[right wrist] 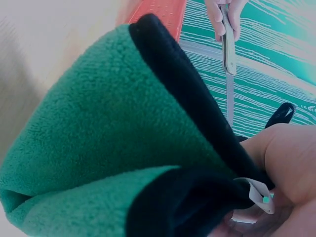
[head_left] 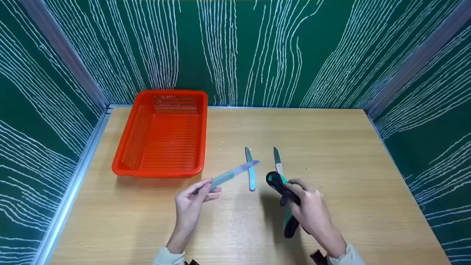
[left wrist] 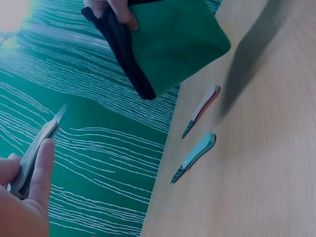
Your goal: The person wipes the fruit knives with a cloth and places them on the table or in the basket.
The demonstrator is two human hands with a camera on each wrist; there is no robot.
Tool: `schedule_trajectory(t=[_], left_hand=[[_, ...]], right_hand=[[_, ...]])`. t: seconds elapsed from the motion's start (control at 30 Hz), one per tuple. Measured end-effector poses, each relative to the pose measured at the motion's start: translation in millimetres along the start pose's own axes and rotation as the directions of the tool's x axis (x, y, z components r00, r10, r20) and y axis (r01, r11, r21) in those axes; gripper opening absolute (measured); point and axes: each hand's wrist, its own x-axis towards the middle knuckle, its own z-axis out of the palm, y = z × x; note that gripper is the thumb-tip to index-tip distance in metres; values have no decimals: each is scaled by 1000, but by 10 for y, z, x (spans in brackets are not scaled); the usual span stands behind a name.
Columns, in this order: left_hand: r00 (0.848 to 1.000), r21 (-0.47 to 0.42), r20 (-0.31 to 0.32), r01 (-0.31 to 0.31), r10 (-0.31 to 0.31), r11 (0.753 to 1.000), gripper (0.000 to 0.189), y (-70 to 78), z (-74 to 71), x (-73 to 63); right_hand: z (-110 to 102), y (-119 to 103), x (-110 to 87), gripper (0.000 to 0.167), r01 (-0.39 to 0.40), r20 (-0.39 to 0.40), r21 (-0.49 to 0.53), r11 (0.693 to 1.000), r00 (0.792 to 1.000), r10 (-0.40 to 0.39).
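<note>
My left hand [head_left: 191, 204] pinches a small knife with a pale green handle [head_left: 223, 179], its blade pointing up to the right above the table. In my right hand [head_left: 311, 206] I grip a folded green cloth with black edging [right wrist: 98, 118]; a black loop and a white tag show at its edge in the right wrist view. Two more knives lie on the table between and beyond the hands: one with a turquoise handle [head_left: 252, 178], one with a whitish-pink handle [head_left: 279, 168] partly hidden by the cloth in the head view. Knife and cloth are apart.
An orange-red plastic basket [head_left: 159, 172] stands at the back left of the wooden table [head_left: 349, 158]. Green walls with white wavy lines [head_left: 220, 48] enclose the back and both sides. Tiny white specks lie near the turquoise knife.
</note>
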Motion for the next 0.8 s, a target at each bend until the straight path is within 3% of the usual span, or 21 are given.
schedule_trajectory(t=[0.17,0.33,0.43,0.63,0.8], left_hand=[[995,3,-67,-74,74,997,22,59,-51,57],[979,120,-126,-148,162,982,22,105,-163,136],[959,174,-184,-186,217,967,22,115,-237,182],[918,263,-284,-204,278,943,21,197,-394,310],[874,403,-344,-192,342,895,22,326,-494,432]], right_hand=[[3,15,-10,33,-18,11,9,1000,1000,18],[9,34,-19,33,-31,20,13,999,999,31],[13,44,-21,33,-31,18,15,999,999,31],[13,60,-22,31,-48,28,9,999,998,48],[-1,67,-28,30,-61,36,6,998,997,61]])
